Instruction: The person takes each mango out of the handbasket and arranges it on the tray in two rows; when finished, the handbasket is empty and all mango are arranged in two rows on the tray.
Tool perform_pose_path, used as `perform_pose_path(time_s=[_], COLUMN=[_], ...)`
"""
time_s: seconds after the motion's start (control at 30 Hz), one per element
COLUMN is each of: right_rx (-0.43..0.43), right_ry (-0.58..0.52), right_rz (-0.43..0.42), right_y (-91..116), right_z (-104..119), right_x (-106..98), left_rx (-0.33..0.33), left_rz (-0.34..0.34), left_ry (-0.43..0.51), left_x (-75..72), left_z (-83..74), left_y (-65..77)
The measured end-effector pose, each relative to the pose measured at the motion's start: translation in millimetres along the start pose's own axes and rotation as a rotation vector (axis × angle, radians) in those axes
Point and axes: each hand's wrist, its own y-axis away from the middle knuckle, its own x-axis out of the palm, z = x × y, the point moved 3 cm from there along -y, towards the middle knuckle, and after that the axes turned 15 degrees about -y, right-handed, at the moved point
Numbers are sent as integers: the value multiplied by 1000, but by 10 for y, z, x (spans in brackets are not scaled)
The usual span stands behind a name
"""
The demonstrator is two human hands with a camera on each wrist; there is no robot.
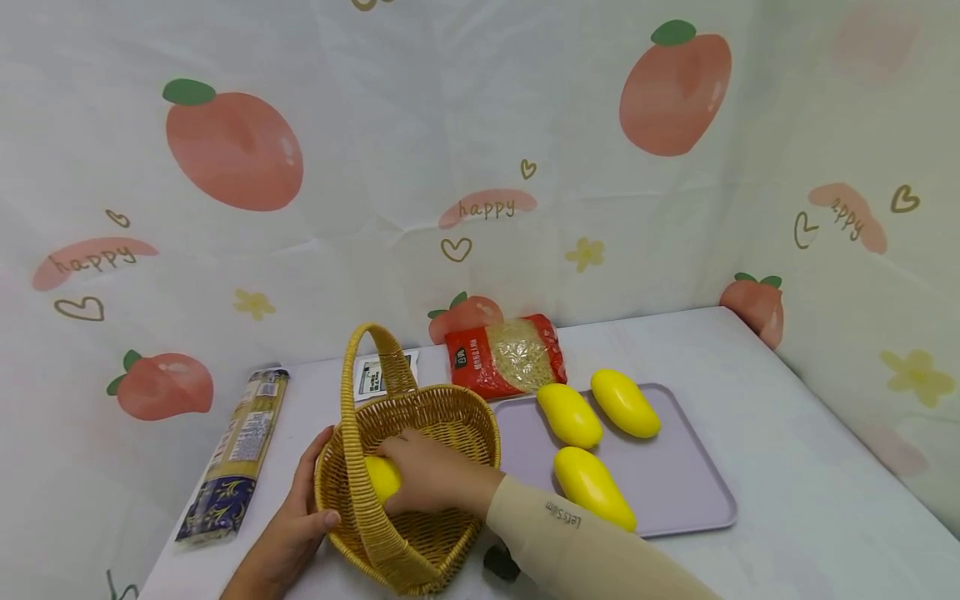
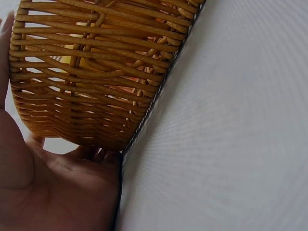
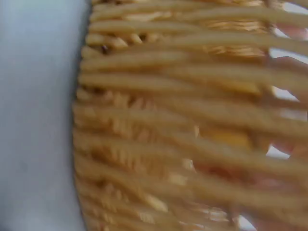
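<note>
A wicker basket [image 1: 482,421] with a tall arched handle stands at the front of the table. My left hand [image 1: 292,517] holds its left side, fingers and thumb spread around the outer wall; in the left wrist view the palm faces the weave. Reaching over the right rim, my right hand [image 1: 423,473] grips a yellow mango [image 1: 383,478] inside the basket, partly hidden behind the handle. The right wrist view is blurred and shows mostly the woven wall [image 3: 144,115]. Right of the basket, three yellow mangoes [image 1: 626,403] lie on a lilac tray [image 1: 675,492].
A red bag of pasta [image 1: 507,357] lies behind the basket and tray, with a small white packet [image 1: 373,375] beside it. At the left lies a long pack of noodles [image 1: 236,454]. A dark object [image 1: 501,562] shows under the right sleeve. A printed cloth hangs behind.
</note>
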Motion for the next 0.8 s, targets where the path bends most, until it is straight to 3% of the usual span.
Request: perform_pose_path(time_s=[0.43, 0.8], right_rx=[-42, -69], right_ry=[-78, -137], right_rz=[-98, -137], right_y=[292, 593], right_z=[54, 15], right_x=[-428, -634], left_rx=[-24, -16], left_rz=[-11, -8], left_ry=[-27, -9], left_x=[-5, -2], left_z=[-7, -7], left_y=[1, 3])
